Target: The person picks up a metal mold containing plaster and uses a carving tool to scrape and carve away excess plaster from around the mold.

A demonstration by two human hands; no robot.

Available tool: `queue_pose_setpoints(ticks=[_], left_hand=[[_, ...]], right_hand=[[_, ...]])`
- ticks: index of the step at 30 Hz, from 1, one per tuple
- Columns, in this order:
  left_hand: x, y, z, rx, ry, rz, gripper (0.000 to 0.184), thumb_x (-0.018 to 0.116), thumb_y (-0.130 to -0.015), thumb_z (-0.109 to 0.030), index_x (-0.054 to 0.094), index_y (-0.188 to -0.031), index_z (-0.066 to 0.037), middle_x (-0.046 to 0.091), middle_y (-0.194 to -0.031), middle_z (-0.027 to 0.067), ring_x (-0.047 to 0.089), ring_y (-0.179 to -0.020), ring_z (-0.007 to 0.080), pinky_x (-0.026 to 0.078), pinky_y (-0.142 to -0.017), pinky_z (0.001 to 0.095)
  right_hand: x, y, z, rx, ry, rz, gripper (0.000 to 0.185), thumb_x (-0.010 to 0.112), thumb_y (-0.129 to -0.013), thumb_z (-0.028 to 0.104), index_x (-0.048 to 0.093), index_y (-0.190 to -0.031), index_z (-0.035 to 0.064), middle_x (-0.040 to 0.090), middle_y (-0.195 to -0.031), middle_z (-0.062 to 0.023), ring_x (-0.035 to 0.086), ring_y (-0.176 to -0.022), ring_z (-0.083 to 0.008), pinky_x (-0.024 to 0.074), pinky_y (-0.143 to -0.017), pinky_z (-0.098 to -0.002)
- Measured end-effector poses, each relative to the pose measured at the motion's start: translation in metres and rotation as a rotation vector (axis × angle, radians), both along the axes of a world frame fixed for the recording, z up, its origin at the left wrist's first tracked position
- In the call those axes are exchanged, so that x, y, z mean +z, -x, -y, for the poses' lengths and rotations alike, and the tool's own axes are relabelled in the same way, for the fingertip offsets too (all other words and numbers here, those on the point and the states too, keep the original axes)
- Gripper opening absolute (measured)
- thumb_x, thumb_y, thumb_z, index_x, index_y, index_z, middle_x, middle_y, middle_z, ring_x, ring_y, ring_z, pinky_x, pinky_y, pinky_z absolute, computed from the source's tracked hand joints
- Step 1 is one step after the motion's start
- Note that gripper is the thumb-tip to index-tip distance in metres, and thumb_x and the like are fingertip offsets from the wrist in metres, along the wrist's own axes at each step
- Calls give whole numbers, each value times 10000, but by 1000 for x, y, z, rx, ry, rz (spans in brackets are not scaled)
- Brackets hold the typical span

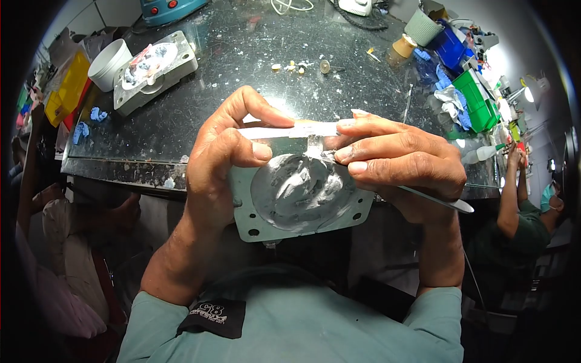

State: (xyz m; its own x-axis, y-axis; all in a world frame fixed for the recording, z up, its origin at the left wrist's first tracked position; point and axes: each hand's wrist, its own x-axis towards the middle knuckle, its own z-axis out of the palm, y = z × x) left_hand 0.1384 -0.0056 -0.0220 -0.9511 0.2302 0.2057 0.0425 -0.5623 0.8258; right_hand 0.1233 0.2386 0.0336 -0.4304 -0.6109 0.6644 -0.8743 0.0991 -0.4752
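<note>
My left hand (221,136) is closed on the left side of a metal mould flask half (242,209), thumb and forefinger gripping its far edge. A round cavity in it holds grey-white powdery plaster (302,190). My right hand (405,154) lies over the flask's right side, fingertips at the far edge by a notch. From under the right hand sticks out a thin metal spatula (463,206) with a rounded end. Its other end is hidden near the fingertips. The flask is held up at the table's near edge.
Another flask half (154,75) with pinkish material sits at the left, beside a white cup (111,63). Small whitish pieces (290,66) and a disc tool (325,66) lie mid-table. A green bin (478,103) stands right. A co-worker (523,206) sits there.
</note>
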Motion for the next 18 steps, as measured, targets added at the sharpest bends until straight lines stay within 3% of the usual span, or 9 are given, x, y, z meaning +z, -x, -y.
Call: queue_pose_setpoints(ticks=[7,10,11,18], left_hand=[[-2,-1,-1,10,-11,-5,386,593,-760,-199,598,-1050,56,660,-1003,171,629,-898,184,517,-851,298],[-1,-1,-2,21,-7,1,382,597,-755,-198,595,-1046,50,661,-1001,172,631,-900,187,518,-854,303],[-1,-2,-3,23,-16,-6,382,598,-753,-199,594,-1045,48,661,-1002,173,632,-902,190,519,-855,306],[-1,-2,0,11,-14,-22,392,600,-742,-193,588,-1051,47,669,-1003,184,645,-915,207,522,-880,324]], right_hand=[[2,1,-1,-12,-82,-126,193,835,-793,62,776,-968,8,783,-996,-144,768,-1034,-335,607,-970,-473],[-5,4,-3,8,2,-31,174,834,-816,33,772,-976,2,786,-1012,-153,765,-1048,-342,589,-994,-480],[-11,4,-3,37,115,126,161,830,-836,2,772,-987,2,789,-1028,-157,761,-1064,-344,565,-1019,-501],[-12,2,-5,60,143,193,171,835,-832,-16,774,-990,2,792,-1017,-149,760,-1067,-341,552,-1025,-525]])
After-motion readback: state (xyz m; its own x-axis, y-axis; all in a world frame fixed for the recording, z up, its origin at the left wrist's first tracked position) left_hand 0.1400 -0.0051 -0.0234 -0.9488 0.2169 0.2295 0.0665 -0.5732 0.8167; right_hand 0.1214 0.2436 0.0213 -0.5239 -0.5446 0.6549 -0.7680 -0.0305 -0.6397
